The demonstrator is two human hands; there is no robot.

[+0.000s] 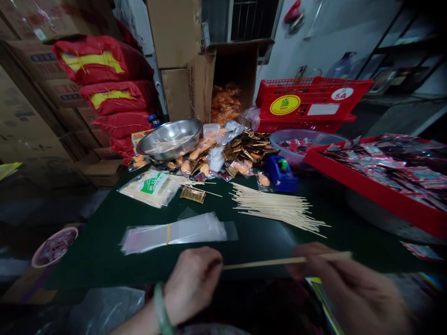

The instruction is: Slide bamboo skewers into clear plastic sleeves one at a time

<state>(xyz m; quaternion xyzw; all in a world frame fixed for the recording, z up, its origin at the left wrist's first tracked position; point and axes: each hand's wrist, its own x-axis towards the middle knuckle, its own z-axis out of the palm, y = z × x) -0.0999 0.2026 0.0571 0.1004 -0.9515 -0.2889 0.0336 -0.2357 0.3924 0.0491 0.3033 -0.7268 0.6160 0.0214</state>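
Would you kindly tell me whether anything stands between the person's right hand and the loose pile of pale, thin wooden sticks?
Nothing visible does. The right hand, blurred, is at a thin, pale wooden stick; between that hand and the loose pile of pale, thin wooden sticks, only dark green tabletop shows.
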